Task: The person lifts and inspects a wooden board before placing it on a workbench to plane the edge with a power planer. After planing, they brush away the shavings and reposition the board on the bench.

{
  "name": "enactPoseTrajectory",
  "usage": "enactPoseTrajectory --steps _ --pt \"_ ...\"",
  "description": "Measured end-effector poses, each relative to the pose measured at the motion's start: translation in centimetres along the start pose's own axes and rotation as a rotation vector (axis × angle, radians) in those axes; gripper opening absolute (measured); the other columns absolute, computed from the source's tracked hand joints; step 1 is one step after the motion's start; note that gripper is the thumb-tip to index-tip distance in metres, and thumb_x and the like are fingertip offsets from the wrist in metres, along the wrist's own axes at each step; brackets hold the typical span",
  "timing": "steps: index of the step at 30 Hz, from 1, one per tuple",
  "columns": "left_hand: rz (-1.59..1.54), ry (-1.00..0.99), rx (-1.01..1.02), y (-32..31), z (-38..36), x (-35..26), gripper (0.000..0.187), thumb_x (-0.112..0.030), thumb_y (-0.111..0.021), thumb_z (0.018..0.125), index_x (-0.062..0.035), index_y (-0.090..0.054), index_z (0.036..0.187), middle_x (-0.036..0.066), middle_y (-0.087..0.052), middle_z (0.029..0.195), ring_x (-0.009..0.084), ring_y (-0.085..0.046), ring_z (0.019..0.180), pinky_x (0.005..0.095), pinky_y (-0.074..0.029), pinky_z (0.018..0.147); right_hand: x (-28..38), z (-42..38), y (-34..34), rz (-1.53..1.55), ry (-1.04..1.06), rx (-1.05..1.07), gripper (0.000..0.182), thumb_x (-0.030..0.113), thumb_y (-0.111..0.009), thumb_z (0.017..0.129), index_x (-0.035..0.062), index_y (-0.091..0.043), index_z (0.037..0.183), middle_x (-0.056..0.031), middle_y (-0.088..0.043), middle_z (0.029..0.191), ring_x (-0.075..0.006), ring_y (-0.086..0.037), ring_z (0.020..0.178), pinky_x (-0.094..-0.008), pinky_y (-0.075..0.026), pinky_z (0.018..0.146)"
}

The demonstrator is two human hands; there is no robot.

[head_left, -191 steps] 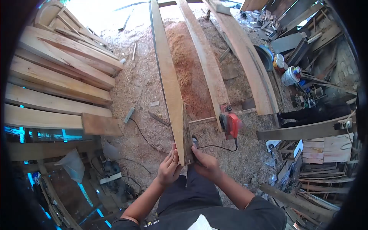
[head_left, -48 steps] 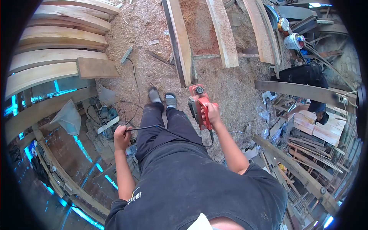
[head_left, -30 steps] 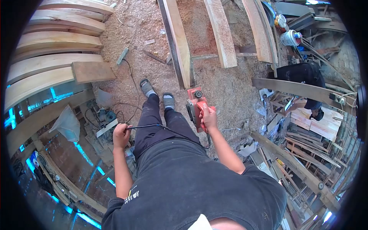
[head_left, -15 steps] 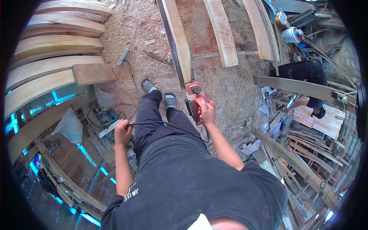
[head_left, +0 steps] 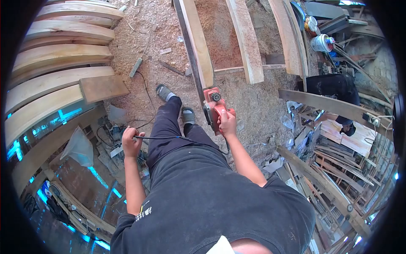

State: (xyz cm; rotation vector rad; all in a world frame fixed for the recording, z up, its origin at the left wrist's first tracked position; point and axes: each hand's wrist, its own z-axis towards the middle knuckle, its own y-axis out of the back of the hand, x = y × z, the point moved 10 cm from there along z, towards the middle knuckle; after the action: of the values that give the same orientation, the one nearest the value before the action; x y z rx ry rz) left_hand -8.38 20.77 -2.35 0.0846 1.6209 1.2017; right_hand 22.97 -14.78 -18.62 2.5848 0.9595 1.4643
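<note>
A red electric planer is gripped by its handle in my right hand, with the fingers wrapped round it. The planer's front end is right at the near end of a long pale wooden beam, which has a dark strip along its left side. My left hand is closed on the black power cord, holding it out to the left. From there the cord runs across my thighs towards the back of the planer.
Curved timber pieces are stacked at the left, a short board on them. More beams stretch ahead over sawdust-covered ground. On the right, another person in dark clothing is behind a plank, near scrap wood.
My left hand has shifted slightly left with the cord still in it. The planer has moved a little left and up in view. My right hand keeps its grip.
</note>
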Motion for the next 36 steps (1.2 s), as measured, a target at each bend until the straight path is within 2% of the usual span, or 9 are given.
enactPoseTrajectory --steps 1,3,4,7,12,22,25,28,36 --pt "-0.002 0.001 0.001 -0.1 0.2 0.6 0.053 -0.034 -0.080 0.094 -0.0005 -0.044 0.075 0.014 -0.039 0.069 0.0334 -0.044 0.064 0.0438 -0.040 0.064 0.3 0.3 -0.2 0.001 -0.017 0.000 0.046 0.041 -0.056 0.111 0.0077 -0.066 0.081 -0.0007 -0.060 0.063 -0.0070 -0.049 0.043 -0.0247 -0.035 0.039" --pt "0.000 0.166 0.061 -0.9 0.5 3.2 0.057 -0.038 -0.080 0.095 -0.0008 -0.041 0.075 0.013 -0.037 0.069 0.0318 -0.042 0.063 0.0425 -0.036 0.061 0.8 1.0 -0.6 0.001 -0.039 -0.005 0.046 0.041 -0.056 0.111 0.0072 -0.066 0.082 -0.0008 -0.061 0.064 -0.0070 -0.049 0.044 -0.0245 -0.035 0.039" --pt "-0.003 0.165 0.065 -1.0 0.9 3.6 0.057 -0.038 -0.080 0.095 -0.0008 -0.041 0.075 0.013 -0.037 0.069 0.0318 -0.042 0.063 0.0425 -0.036 0.061 1.3 1.6 -0.8 0.011 -0.026 -0.010 0.046 0.041 -0.056 0.111 0.0067 -0.066 0.082 -0.0010 -0.061 0.065 -0.0070 -0.050 0.045 -0.0245 -0.036 0.039" --pt "-0.015 0.205 0.085 -1.1 2.8 4.8 0.055 -0.030 -0.086 0.088 -0.0011 -0.042 0.073 0.014 -0.041 0.067 0.0338 -0.046 0.064 0.0439 -0.036 0.060 3.1 3.1 -1.6 0.029 -0.030 -0.014 0.045 0.039 -0.056 0.111 0.0056 -0.067 0.083 -0.0012 -0.062 0.067 -0.0071 -0.052 0.047 -0.0245 -0.037 0.039" --pt "-0.024 0.160 0.020 0.5 7.1 5.5 0.060 -0.035 -0.088 0.087 -0.0014 -0.041 0.072 0.013 -0.038 0.067 0.0337 -0.042 0.062 0.0436 -0.034 0.058 6.2 5.6 -3.0 0.051 -0.012 -0.028 0.046 0.039 -0.055 0.112 0.0049 -0.067 0.083 -0.0015 -0.062 0.067 -0.0073 -0.053 0.047 -0.0245 -0.038 0.040" --pt "-0.044 0.063 0.035 3.7 15.4 6.5 0.058 -0.034 -0.089 0.085 -0.0027 -0.042 0.072 0.013 -0.038 0.068 0.0329 -0.042 0.062 0.0434 -0.034 0.058 13.7 12.1 -6.9 0.002 0.003 -0.021 0.050 0.043 -0.054 0.111 0.0056 -0.067 0.080 -0.0016 -0.062 0.062 -0.0085 -0.053 0.043 -0.0265 -0.040 0.040" --pt "-0.053 0.070 0.019 4.6 17.2 7.1 0.056 -0.029 -0.089 0.086 -0.0024 -0.042 0.073 0.013 -0.038 0.068 0.0323 -0.042 0.062 0.0431 -0.034 0.058 16.1 14.4 -8.0 -0.048 0.042 -0.037 0.052 0.045 -0.053 0.111 0.0056 -0.067 0.080 -0.0026 -0.063 0.062 -0.0096 -0.054 0.043 -0.0274 -0.041 0.041" --pt "-0.044 0.070 0.006 5.5 18.9 7.4 0.051 -0.017 -0.090 0.084 -0.0016 -0.042 0.073 0.013 -0.038 0.068 0.0315 -0.042 0.063 0.0427 -0.034 0.058 17.3 16.2 -8.8 -0.069 0.061 -0.036 0.051 0.044 -0.055 0.110 0.0058 -0.066 0.077 -0.0035 -0.064 0.061 -0.0110 -0.055 0.043 -0.0297 -0.042 0.041" --pt "-0.062 -0.006 0.009 6.9 23.7 5.8 0.050 -0.017 -0.090 0.083 -0.0016 -0.043 0.072 0.013 -0.039 0.068 0.0314 -0.042 0.064 0.0423 -0.035 0.058 20.3 18.6 -10.0 -0.049 0.022 -0.027 0.050 0.042 -0.056 0.109 0.0061 -0.066 0.076 -0.0028 -0.063 0.061 -0.0106 -0.054 0.042 -0.0295 -0.040 0.040"
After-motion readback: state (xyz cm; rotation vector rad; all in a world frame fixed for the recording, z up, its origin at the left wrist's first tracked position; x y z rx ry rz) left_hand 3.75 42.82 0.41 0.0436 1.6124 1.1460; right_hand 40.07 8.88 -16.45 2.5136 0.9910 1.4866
